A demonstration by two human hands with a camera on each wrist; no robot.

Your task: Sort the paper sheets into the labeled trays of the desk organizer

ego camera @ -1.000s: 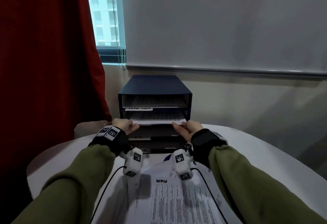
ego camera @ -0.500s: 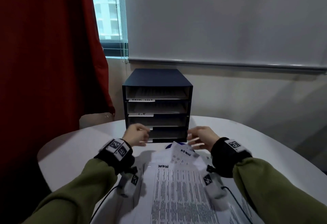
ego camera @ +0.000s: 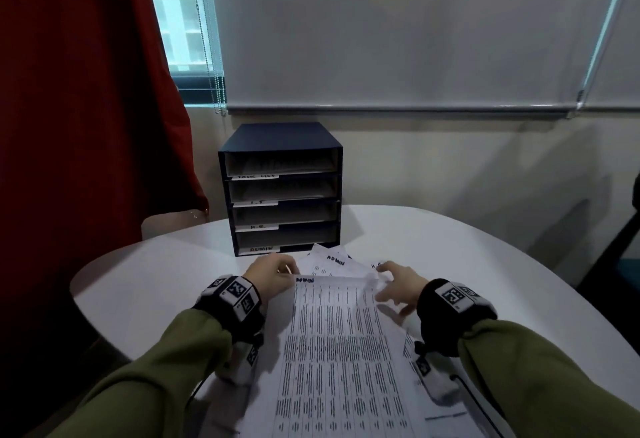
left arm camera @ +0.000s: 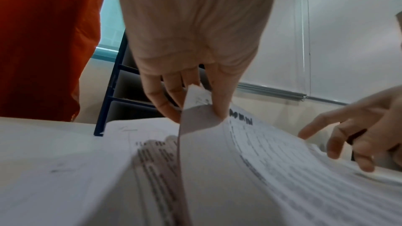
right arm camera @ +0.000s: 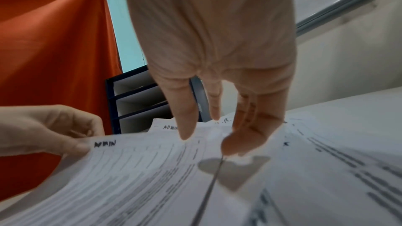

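I see the white bench (ego camera: 433, 250) filling the lower half of the head view, with a red curtain (ego camera: 86, 91) down the left edge. The dark desk organizer (ego camera: 280, 188) stands at centre frame on the far part of the bench, four trays stacked (labels read TASK LIST, I.T., H.R., ADMIN from top to bottom). Below it, toward the bottom centre, lies the spread of paper sheets (ego camera: 346, 368). The top sheet (ego camera: 332, 327), marked ADMIN, has its upper left corner pinched between thumb and fingers of my left hand (ego camera: 273, 275) and curls up off the pile. My right hand (ego camera: 398, 285), at centre right, is released, fingers spread and loosely bent, tips touching the sheet's upper right corner.
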